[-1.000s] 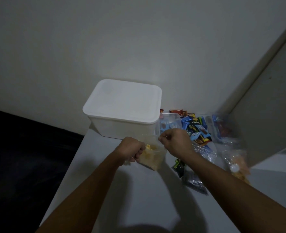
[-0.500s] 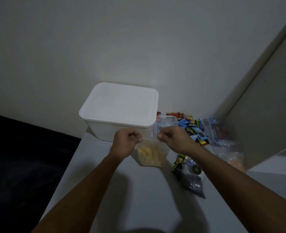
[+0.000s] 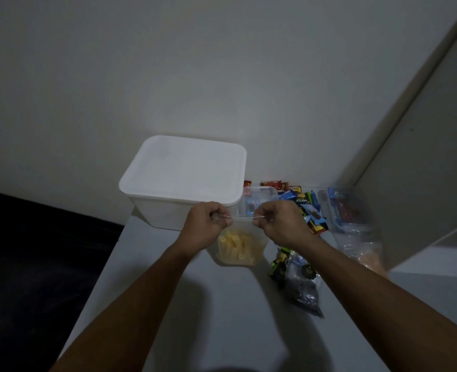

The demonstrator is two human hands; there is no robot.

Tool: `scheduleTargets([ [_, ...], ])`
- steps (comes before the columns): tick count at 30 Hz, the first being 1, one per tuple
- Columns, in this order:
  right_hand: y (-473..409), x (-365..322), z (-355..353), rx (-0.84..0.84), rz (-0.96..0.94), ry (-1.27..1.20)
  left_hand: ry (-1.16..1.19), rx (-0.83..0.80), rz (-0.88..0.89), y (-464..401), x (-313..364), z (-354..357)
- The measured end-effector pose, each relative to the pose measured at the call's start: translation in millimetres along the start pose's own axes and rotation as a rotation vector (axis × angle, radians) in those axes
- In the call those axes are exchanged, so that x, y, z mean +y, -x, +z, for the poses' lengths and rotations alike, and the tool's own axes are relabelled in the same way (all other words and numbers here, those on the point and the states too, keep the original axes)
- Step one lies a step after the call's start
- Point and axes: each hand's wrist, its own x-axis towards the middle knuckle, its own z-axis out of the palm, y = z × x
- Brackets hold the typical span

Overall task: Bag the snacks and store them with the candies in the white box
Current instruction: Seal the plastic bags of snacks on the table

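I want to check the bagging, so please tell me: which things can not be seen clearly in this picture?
- Inside of the white box, head view: its lid covers it.
- Seal of the clear bag: the left hand and right hand pinch its top, hiding whether it is closed.
- Bags at the right: blurred, contents unclear.
- Candy wrappers: text too small.

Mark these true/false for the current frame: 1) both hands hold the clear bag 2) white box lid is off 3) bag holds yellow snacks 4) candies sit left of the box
1) True: the left hand and right hand each pinch the top edge of the clear bag.
2) False: the white box has its lid on.
3) True: yellow snacks show through the bag.
4) False: the candies lie to the right of the box.
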Motion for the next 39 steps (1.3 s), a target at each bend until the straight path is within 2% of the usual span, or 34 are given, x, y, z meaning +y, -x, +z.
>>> scheduleTargets([
  [5,1,-2,0,-0.048,0.0,-0.04,-0.072,0.077,0.018,-1,10,4],
  [10,0,-1,1,0.006,0.019,-0.022,-0.048,0.027,0.016,-2,15,8],
  [16,-1,-2,0,-0.069,-0.02,-0.04,-0.06,0.063,0.05,-2,18,10],
  [23,-2,-1,-1,0.021,0.01,-0.009,0.028,0.04,0.026,-2,21,8],
  [27,-1,-4,-1,-0.019,0.003,0.017,0.007,0.086,0.008,-3,20,6],
  [35,-4,-4,3,0.059,-0.013,0.042,0.044,0.068,-0.008,-2,25,9],
  [39,-5,-6,4,0.016,-0.059,0.058,-0.025,0.096,0.033,-3,26,8],
])
